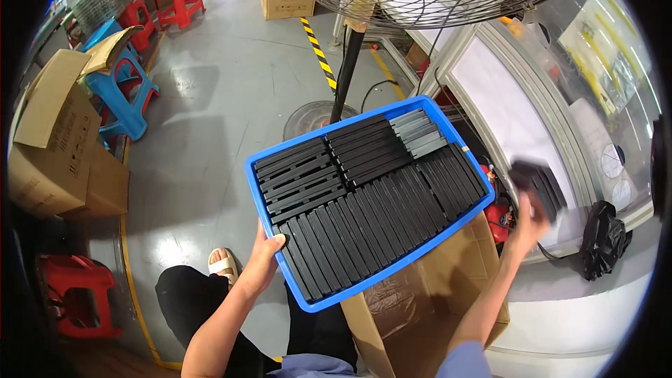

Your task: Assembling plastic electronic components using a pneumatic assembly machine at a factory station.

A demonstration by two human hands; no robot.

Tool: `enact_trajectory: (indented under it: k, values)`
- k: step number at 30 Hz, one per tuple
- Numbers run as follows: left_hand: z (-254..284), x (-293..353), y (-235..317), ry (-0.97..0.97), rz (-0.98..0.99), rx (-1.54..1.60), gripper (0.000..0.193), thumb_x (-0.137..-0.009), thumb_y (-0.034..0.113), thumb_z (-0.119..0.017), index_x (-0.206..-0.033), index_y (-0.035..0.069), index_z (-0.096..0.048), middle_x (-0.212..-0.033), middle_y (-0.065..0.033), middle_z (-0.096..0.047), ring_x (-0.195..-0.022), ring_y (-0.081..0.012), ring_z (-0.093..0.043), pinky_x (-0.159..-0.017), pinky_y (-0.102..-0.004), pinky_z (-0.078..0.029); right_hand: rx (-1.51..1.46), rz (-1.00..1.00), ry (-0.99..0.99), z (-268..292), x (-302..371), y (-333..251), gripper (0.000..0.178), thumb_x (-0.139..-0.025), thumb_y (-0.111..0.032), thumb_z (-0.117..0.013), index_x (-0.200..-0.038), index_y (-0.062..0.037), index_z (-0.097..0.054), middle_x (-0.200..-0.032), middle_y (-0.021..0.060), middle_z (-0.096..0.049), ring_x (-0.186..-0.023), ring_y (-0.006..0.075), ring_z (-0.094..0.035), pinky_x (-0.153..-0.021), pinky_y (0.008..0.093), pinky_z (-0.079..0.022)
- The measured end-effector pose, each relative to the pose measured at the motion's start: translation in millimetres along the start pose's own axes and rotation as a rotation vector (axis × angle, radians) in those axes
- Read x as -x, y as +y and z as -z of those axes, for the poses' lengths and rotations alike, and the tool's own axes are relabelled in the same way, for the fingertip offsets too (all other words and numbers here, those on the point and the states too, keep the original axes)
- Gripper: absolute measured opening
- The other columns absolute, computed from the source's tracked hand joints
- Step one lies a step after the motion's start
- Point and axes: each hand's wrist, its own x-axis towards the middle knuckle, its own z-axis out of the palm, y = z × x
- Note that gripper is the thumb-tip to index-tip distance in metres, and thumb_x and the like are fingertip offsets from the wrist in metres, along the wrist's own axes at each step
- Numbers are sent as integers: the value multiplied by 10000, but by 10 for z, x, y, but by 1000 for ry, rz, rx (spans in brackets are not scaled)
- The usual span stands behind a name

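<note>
A blue plastic bin [311, 305] is tilted in front of me, packed with rows of thin, flat black pieces [364, 231]. A smaller group of grey pieces [420, 134] fills its far right part. My left hand [260, 259] grips the bin's left rim, thumb over the edge. Off the bin's right side, my right hand [528, 227] is closed around a small stack of black flat pieces [539, 185], both smeared by motion. Beneath the bin's near right side stands an open cardboard box [483, 266], partly hidden, with clear plastic film inside.
A black stand fan [350, 63] rises just beyond the bin. To the right are a framed white panel [500, 84] and a black plastic bag [605, 238]. Cardboard boxes [73, 133], a blue stool [126, 91] and a red stool [77, 294] line the left.
</note>
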Motion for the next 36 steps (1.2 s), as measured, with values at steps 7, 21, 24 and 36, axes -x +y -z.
enact_trajectory:
  k: [7, 21, 24, 36]
  values:
    - [-66, -18, 64, 8, 7, 47, 903, -747, 407, -625, -1451, 111, -143, -1436, -139, -270, -1338, -275, -272, -1087, -423, -234, 187, 516, -707, -1713, -963, -596, 488, -707, -71, -766, -1143, -107, -548, -1106, 115, -506, -1041, 225, -495, -941, 346, -390]
    - [-105, 28, 164, -14, 3, -8, 972, -738, 397, -617, -1485, 155, -43, -1462, -123, -227, -1347, -285, -258, -1069, -454, -279, 500, 296, -1250, -2187, -1133, -489, 471, -680, -22, -562, -1136, -128, -603, -970, 124, -533, -1036, 286, -421, -914, 334, -384]
    - [-135, 42, 128, 22, -32, 30, 838, -769, 360, -591, -1450, 113, -171, -1408, -106, -320, -1297, -240, -321, -1060, -400, -272, 478, 547, -1167, -2150, -973, -469, 449, -682, -46, -553, -1122, -112, -606, -981, 131, -574, -1042, 275, -473, -896, 327, -401]
    - [-120, 30, 142, 27, -38, 4, 879, -755, 399, -612, -1455, 111, -166, -1410, -121, -313, -1296, -250, -321, -1062, -400, -271, 233, 57, -1537, -2520, -1056, -404, 502, -657, -13, -512, -1158, -3, -539, -1001, 21, -565, -948, 136, -498, -862, 233, -387]
